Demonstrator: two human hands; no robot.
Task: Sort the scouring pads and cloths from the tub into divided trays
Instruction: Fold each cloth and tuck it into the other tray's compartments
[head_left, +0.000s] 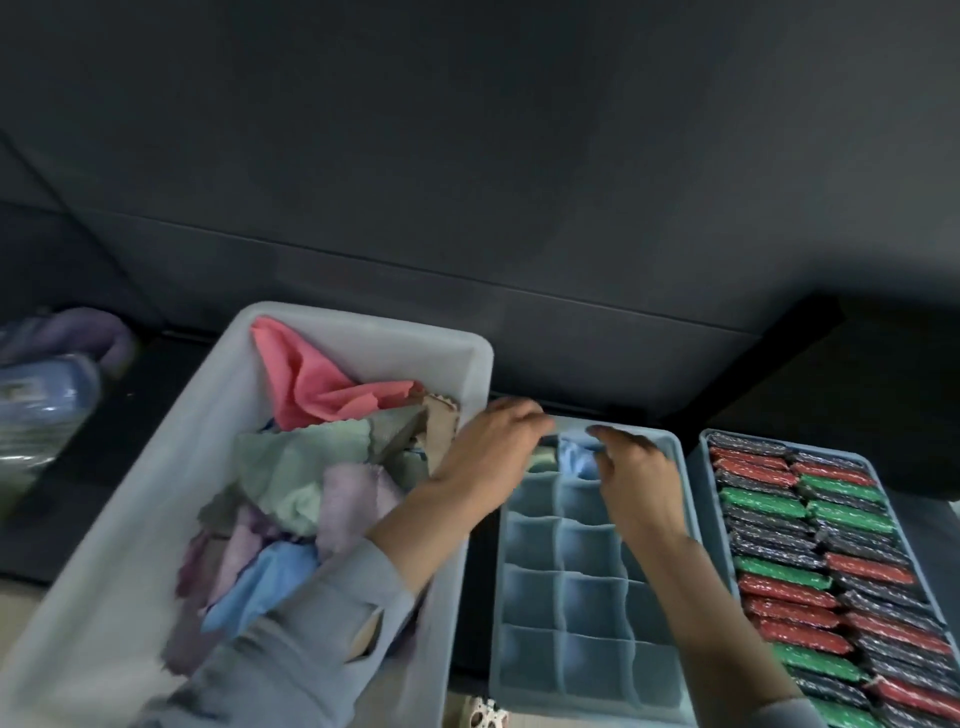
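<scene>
While hands (561, 457) meet, tub (156, 519) left, pads (831, 561) right

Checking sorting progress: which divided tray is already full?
The right-hand tray, packed with red, green and dark scouring pads; the middle tray has mostly bare compartments.

Counting what we are seeing

We are counting one tub (462, 364), two divided trays (670, 447) right of the tub, and two hands (488, 441) over the nearer tray.
</scene>
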